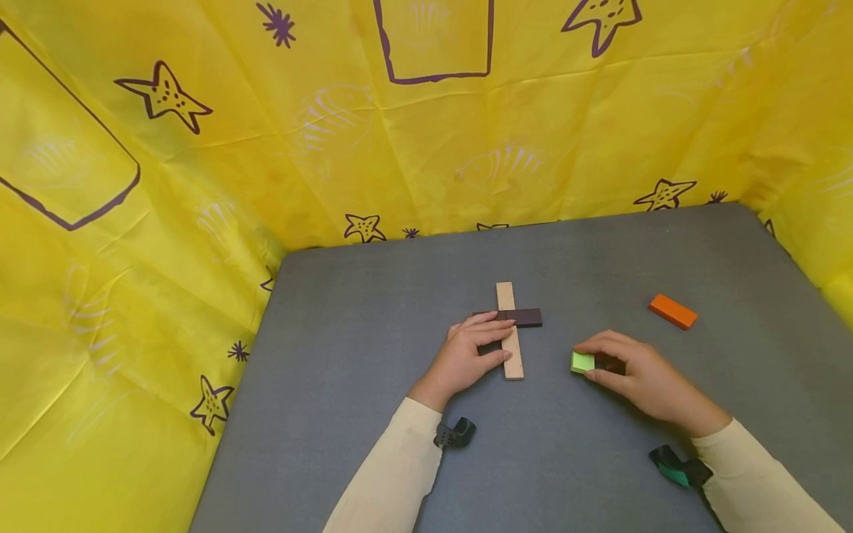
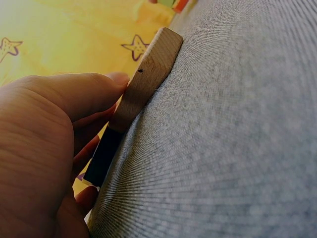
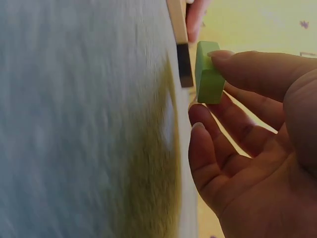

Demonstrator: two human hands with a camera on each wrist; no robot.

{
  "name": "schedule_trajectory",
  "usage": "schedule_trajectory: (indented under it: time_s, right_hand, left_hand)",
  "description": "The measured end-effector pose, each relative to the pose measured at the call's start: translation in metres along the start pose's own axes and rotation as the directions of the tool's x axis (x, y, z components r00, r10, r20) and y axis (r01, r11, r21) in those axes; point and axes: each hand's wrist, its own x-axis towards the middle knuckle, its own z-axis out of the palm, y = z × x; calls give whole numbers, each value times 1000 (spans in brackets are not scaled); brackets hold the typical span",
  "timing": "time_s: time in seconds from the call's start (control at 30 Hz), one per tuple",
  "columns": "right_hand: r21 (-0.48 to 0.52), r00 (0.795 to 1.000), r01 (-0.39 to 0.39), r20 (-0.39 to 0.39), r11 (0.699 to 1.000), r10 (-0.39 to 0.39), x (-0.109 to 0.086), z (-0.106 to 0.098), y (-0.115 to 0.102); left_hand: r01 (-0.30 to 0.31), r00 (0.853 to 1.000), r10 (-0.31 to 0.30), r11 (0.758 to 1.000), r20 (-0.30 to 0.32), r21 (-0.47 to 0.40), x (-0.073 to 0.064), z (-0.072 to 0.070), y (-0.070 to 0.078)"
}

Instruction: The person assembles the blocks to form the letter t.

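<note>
Pale wooden blocks and dark brown blocks lie in a cross on the table. One wooden block (image 1: 505, 296) points to the back, another (image 1: 513, 364) to the front, and the dark block (image 1: 526, 317) reaches out to the right. My left hand (image 1: 463, 361) rests against the cross from the left, fingers stretched over its middle. Its thumb touches the front wooden block (image 2: 148, 74) in the left wrist view. To the right of the cross, my right hand (image 1: 629, 370) pinches a light green block (image 3: 210, 79) between thumb and fingers, held just over the table.
An orange block (image 1: 673, 312) lies on the grey table (image 1: 360, 318), behind and to the right of my right hand. Yellow cloth (image 1: 426, 163) with starfish and fish drawings hangs around the back and sides. Dark wrist straps (image 1: 455, 433) sit at both sleeves.
</note>
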Motion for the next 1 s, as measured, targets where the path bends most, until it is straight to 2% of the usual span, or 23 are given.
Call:
schedule_trajectory:
  time_s: [0.17, 0.73, 1.0]
  right_hand:
    - [-19, 1000, -9, 26, 1000, 10, 1, 9, -7]
    - [-88, 993, 30, 116, 996, -20, 4, 34, -21]
    - [-5, 985, 70, 156, 998, -69, 7, 36, -26]
  left_hand:
    - [1, 1000, -1, 1000, 0, 5, 0, 0, 1]
    - [6, 1000, -7, 1000, 8, 7, 1, 0, 1]
    - [0, 1000, 0, 1000, 4, 16, 0, 1, -1]
